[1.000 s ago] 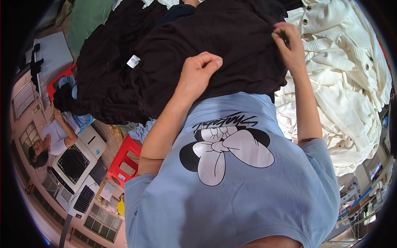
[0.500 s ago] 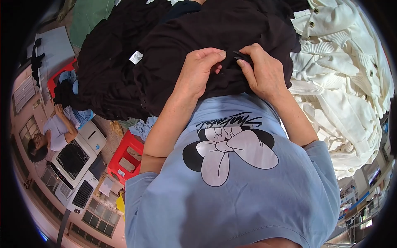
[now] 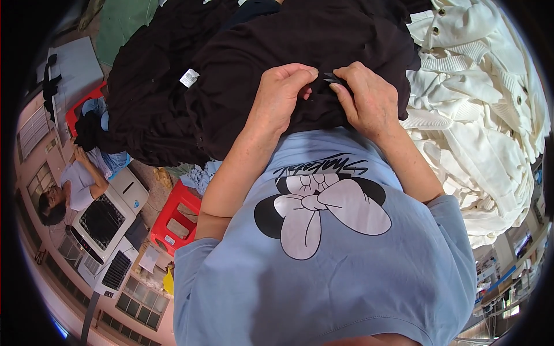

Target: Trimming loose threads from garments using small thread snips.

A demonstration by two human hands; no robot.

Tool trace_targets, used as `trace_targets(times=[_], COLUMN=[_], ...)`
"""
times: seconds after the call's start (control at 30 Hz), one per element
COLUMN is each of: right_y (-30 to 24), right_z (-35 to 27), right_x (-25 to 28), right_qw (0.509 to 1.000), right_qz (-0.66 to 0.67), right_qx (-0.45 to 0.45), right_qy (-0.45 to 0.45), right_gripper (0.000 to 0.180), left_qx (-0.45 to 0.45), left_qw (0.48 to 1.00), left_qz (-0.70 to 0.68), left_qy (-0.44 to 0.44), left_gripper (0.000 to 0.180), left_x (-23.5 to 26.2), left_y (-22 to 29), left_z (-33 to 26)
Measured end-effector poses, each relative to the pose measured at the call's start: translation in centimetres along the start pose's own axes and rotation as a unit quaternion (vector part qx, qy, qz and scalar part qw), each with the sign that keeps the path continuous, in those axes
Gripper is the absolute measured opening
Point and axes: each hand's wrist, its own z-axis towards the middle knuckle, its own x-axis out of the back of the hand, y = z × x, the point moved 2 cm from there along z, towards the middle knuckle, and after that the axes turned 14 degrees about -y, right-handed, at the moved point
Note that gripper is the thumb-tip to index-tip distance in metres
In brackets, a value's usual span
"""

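A dark garment (image 3: 242, 63) with a white label (image 3: 189, 78) lies across my lap and the surface ahead. Over it, my left hand (image 3: 279, 92) is closed in a pinch, thumb against forefinger; whatever lies between the fingertips is too small to make out. My right hand (image 3: 369, 95) grips small thread snips (image 3: 330, 79), mostly hidden in the palm. Their two dark blades stick out from the fingers toward my left hand, slightly parted and just short of its fingertips.
A tall heap of white knit garments (image 3: 467, 138) with buttons rises at my right. To my left are a red plastic stool (image 3: 176, 219), a white air cooler (image 3: 104, 222) and, further off, another person (image 3: 78, 184). More dark cloth (image 3: 144, 115) spreads leftward.
My hands keep nearly the same place over the dark garment. Slightly more of the snips' blades shows, and they look a little further apart.
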Motion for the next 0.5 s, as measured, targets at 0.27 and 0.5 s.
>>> trace_targets(times=[0.27, 0.5], right_y=[0.08, -0.10], right_z=[-0.04, 0.27], right_x=[-0.05, -0.08], right_qw=[1.000, 1.000], right_qz=[0.008, 0.003], right_qx=[-0.016, 0.000], right_qy=[-0.007, -0.013], right_gripper=[0.015, 0.014], left_qx=[0.001, 0.006], left_qw=[1.000, 1.000], left_qz=[0.000, 0.008], left_qy=[0.005, 0.006], left_gripper=[0.014, 0.014], left_x=[-0.09, -0.09], left_y=[0.05, -0.03], left_z=[0.07, 0.07])
